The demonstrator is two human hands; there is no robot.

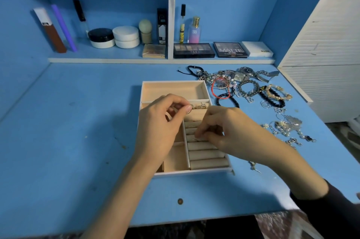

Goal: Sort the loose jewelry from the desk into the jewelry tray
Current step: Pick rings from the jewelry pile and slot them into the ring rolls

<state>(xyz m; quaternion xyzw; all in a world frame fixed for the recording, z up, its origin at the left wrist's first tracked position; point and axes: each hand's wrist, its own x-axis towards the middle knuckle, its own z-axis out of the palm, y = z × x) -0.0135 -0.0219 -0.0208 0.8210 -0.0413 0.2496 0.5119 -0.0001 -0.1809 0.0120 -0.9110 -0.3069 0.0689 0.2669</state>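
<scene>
Tray (pixel 173 87) on counter (pixel 78 122); left fingers (pixel 186 109) pinch 1 ring (pixel 192 106); right fingers (pixel 202 131) curled on rolls (pixel 206 162), grip unclear; 2 watches (pixel 247 71) beside.

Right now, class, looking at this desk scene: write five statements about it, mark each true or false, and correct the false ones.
1. The left hand pinches a small gold piece over the jewelry tray. True.
2. The loose jewelry lies on the desk to the left of the tray. False: it lies to the right.
3. The right hand has its fingers at the ring rolls in the tray. True.
4. The tray's large back compartment is full of bracelets. False: it looks empty.
5. The watches already lie inside the tray. False: they are on the desk, beyond the tray's right corner.
</scene>
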